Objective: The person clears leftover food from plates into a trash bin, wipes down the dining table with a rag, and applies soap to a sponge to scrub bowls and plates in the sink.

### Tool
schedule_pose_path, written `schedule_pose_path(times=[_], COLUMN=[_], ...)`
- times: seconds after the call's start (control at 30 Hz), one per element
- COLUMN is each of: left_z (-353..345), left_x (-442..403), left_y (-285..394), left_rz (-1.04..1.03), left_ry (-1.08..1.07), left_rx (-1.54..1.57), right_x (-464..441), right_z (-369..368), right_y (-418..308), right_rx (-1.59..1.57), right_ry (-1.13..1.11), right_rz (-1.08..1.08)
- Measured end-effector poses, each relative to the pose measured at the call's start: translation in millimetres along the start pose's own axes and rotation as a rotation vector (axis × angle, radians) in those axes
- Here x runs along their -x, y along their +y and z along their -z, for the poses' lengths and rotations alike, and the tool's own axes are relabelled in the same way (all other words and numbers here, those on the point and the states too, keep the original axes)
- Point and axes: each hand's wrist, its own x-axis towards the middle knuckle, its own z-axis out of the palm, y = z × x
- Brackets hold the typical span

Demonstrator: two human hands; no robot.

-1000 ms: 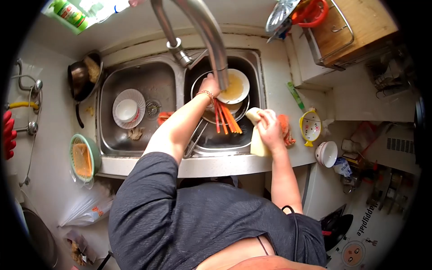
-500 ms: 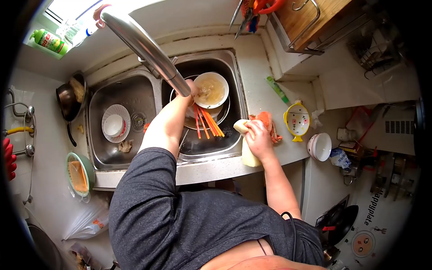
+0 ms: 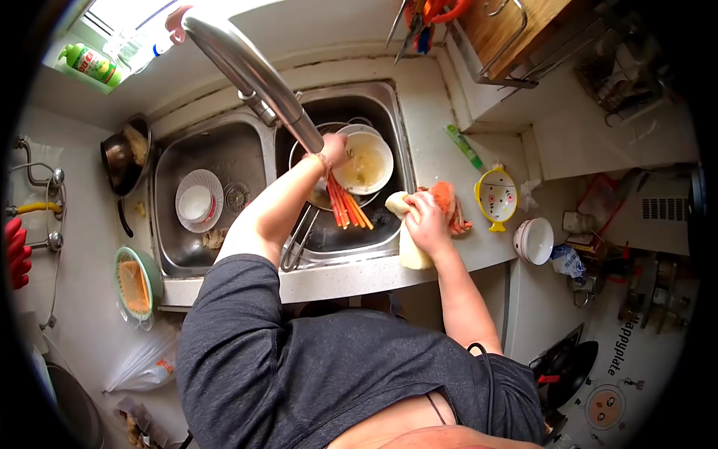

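Note:
My left hand (image 3: pixel 336 150) reaches under the faucet spout into the right sink basin. Its fingers close on the near rim of a white bowl (image 3: pixel 366 166) with cloudy liquid in it. A bundle of orange-red chopsticks (image 3: pixel 345 206) slants out below the hand and bowl, over a metal pot (image 3: pixel 320 196); their upper ends are hidden. At the counter edge, my right hand (image 3: pixel 428 224) is closed around a pale yellow cloth (image 3: pixel 412 253), which hangs down toward the front. An orange-red cloth (image 3: pixel 452 206) lies just beside that hand.
The curved faucet (image 3: pixel 254 82) arches over the basins. In the left basin (image 3: pixel 168 232) sit a plate (image 3: pixel 212 183) and small bowl (image 3: pixel 195 203). A yellow fish-shaped dish (image 3: pixel 496 198), green tube (image 3: pixel 464 147) and stacked bowls (image 3: pixel 534 241) stand right. A pan (image 3: pixel 118 168) is left.
The white bowl has shifted right and slightly down, out from beside the spout, and my left hand has moved right with it. My right hand stays on the cloth.

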Motion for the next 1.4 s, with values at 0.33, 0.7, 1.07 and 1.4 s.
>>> schedule_pose_path(times=[0.33,0.7,1.07,1.4], left_z=[-11.6,16.9,-0.4,38.2], left_x=[22.8,70.0,130.7,195.5], left_y=[5.9,36.8,3.2,-7.4], left_rz=[0.425,-0.051,-0.049,0.168], left_ry=[-0.414,0.12,0.457,0.002], left_rx=[1.224,0.09,1.602,1.514], right_x=[5.5,-1.8,-54.6,-61.1], right_z=[5.6,7.2,-59.2,-80.4], right_y=[3.2,-4.2,-103.2,-42.7], right_rx=[-0.011,0.009,0.058,0.412], right_ry=[-0.008,0.046,-0.233,-0.321], right_rz=[-0.056,-0.053,0.062,0.851])
